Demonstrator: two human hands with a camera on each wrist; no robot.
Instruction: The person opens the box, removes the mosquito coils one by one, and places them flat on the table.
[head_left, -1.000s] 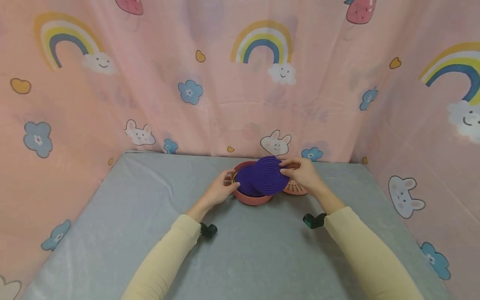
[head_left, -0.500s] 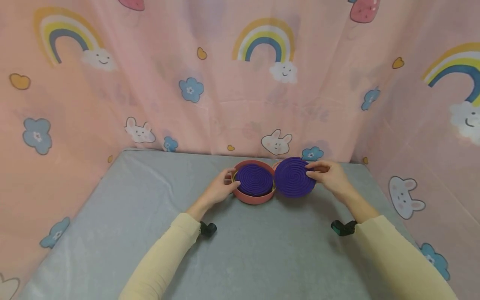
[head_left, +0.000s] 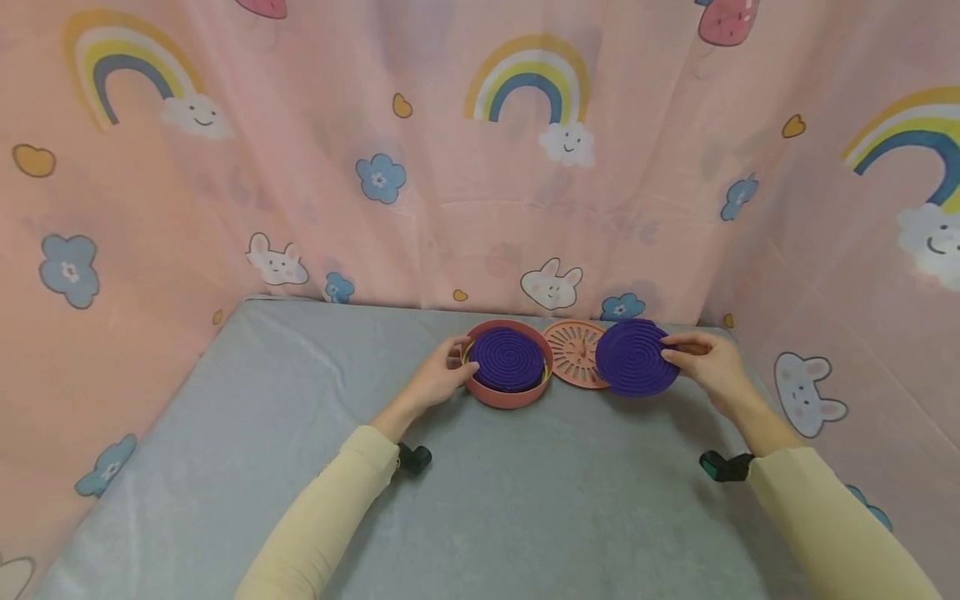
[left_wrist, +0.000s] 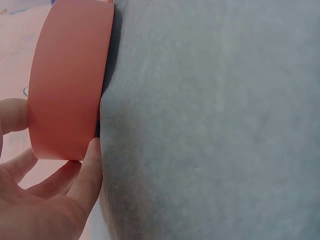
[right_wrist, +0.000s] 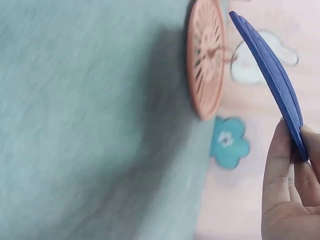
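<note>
Purple coil (head_left: 637,358): off the bench, tilted, overlapping the edge of the slotted disc (head_left: 576,354) in the head view; the right wrist view shows a gap between them. Right hand (head_left: 708,367): fingers nearly together, pinching the coil at one edge only, the rest unsupported. Main risk, I judge: thin windings sagging or snapping near that pinch, or the coil pivoting and slipping out. Carried low, it might also catch the disc's rim or raised centre and drag it along.

Second coil (head_left: 507,358): flat inside the red dish (head_left: 510,401), just beside the disc. Left hand (head_left: 438,377): fingers parted by about the wall's height, holding the dish's left side. Should that hold loosen, a knock could slide the dish; a hard push could tip it and shift the coil inside.

Bench (head_left: 510,500): grey covering, slightly creased; dish and disc stand near its far edge, by the curtain (head_left: 420,233). A shove that way might send either over.
</note>
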